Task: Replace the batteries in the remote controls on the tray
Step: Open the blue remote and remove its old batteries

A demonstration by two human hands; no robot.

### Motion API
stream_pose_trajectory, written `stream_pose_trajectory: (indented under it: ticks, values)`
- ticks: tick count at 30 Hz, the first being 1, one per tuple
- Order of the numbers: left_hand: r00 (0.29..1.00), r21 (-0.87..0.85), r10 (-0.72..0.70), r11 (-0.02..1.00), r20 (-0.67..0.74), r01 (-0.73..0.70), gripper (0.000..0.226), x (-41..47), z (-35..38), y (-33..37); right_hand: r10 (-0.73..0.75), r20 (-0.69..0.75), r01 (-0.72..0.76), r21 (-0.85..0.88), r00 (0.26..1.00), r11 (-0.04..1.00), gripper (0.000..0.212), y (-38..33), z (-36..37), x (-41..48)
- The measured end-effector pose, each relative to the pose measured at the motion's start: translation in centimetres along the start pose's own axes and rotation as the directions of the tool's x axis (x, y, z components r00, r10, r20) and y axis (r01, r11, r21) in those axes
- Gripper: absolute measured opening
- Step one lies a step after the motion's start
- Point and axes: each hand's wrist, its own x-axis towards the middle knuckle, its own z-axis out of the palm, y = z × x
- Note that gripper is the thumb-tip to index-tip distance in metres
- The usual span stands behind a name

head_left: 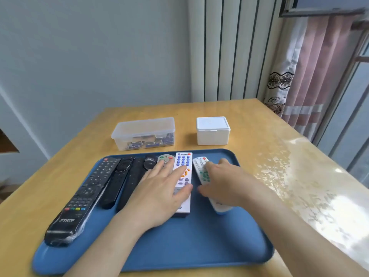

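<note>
Left hand (161,193) flat, open, steadying white rectangular remote (182,170); right hand (221,181) closing around small white rounded remote (201,169) for pickup off blue plastic tray (179,246).

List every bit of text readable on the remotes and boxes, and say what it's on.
Black remote: logo near its bottom end, upside down, too blurred to read.
White remote: print at top and bottom, too small to read.
Batteries in the clear box: blue labels, illegible.
White box: no text.
</note>
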Motion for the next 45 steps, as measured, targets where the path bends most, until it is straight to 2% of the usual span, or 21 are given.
stream_pose_trajectory:
  ticks: [2,3,4,5,6,7,8,9,11,12,15,22,28,31,33,35,39,42,45]
  values:
    - [0.995,-0.056,0.046,0.997,-0.086,-0.051,0.047,0.2,0.2,-0.1,-0.024,0.004,0.024,0.006,1.000,1.000,0.031,0.9,-0.7,-0.4]
    - [0.985,-0.060,0.086,0.994,-0.146,-0.096,0.048,0.3,0.3,-0.1,-0.023,-0.011,0.024,0.122,1.000,0.992,0.031,1.4,-1.0,-0.6]
    - [0.966,-0.055,0.125,0.988,-0.227,-0.141,0.051,0.3,0.4,-0.1,-0.013,-0.010,0.016,0.354,1.000,0.935,0.029,1.9,-1.1,-0.7]
    - [0.938,-0.064,0.152,0.981,-0.312,-0.181,0.053,0.4,0.3,0.1,0.001,0.006,-0.004,0.654,1.000,0.756,0.025,2.2,-1.0,-0.8]
    - [0.909,-0.113,0.150,0.971,-0.390,-0.209,0.053,0.3,0.2,0.3,-0.008,0.057,-0.046,0.880,0.998,0.473,0.024,2.3,-0.9,-1.0]
    - [0.895,-0.224,0.112,0.948,-0.432,-0.227,0.052,0.1,-0.1,0.7,-0.060,0.103,-0.091,0.980,0.993,0.174,0.029,2.1,-0.8,-1.2]
    - [0.902,-0.380,0.062,0.893,-0.427,-0.240,0.050,-0.2,-0.4,1.3,-0.102,0.117,-0.123,0.991,0.988,-0.049,0.033,1.9,-0.4,-1.4]
    - [0.920,-0.545,0.024,0.799,-0.391,-0.252,0.045,-0.6,-0.9,1.9,-0.121,0.113,-0.134,0.972,0.986,-0.192,0.033,1.4,0.0,-1.6]
    - [0.952,-0.770,-0.027,0.594,-0.305,-0.231,0.039,-1.1,-1.3,2.8,-0.128,0.101,-0.136,0.940,0.987,-0.312,0.032,0.2,0.6,-1.9]
    - [0.952,-0.806,-0.049,0.546,-0.302,-0.228,0.044,-1.4,-1.4,3.1,-0.137,0.096,-0.136,0.937,0.986,-0.323,0.034,-0.4,0.8,-2.0]
    - [0.932,-0.833,-0.098,0.488,-0.349,-0.261,0.067,-1.6,-1.1,3.6,-0.214,0.046,-0.112,0.944,0.976,-0.309,0.039,-1.3,1.3,-2.2]
    - [0.881,-0.849,-0.116,0.348,-0.459,-0.397,0.067,-1.9,-0.8,4.4,-0.312,-0.043,-0.054,0.954,0.949,-0.296,0.040,-1.4,1.5,-2.0]
    - [0.789,-0.621,-0.006,0.620,-0.614,-0.479,0.049,-2.2,0.1,4.9,-0.200,0.002,-0.047,0.975,0.980,-0.218,0.044,-0.8,1.6,-1.9]
    - [0.725,-0.392,0.094,0.790,-0.682,-0.472,0.035,-2.1,-0.2,4.7,-0.167,0.002,-0.030,0.985,0.986,-0.168,0.042,-0.6,1.6,-1.9]
    - [0.661,-0.164,0.178,0.892,-0.729,-0.421,0.027,-1.7,-0.3,4.4,-0.138,-0.013,-0.006,0.991,0.990,-0.135,0.034,-0.5,1.5,-1.9]
    - [0.612,-0.003,0.265,0.916,-0.745,-0.401,0.027,-1.5,-0.3,4.1,-0.112,-0.024,0.013,0.995,0.993,-0.099,0.026,-0.4,1.3,-1.8]
    - [0.702,0.002,0.318,0.912,-0.637,-0.411,0.044,-1.9,-0.5,4.2,-0.057,-0.005,0.000,0.996,0.998,-0.091,0.026,-0.2,1.2,-1.8]
    - [0.769,-0.002,0.304,0.930,-0.563,-0.369,0.056,-2.0,-0.5,4.4,-0.005,-0.010,0.009,0.993,1.000,-0.116,0.026,-0.5,1.3,-1.9]
    - [0.800,-0.058,0.269,0.934,-0.537,-0.353,0.060,-2.2,-0.2,4.6,0.040,-0.016,0.020,0.995,0.999,-0.097,0.029,-0.5,1.4,-2.0]
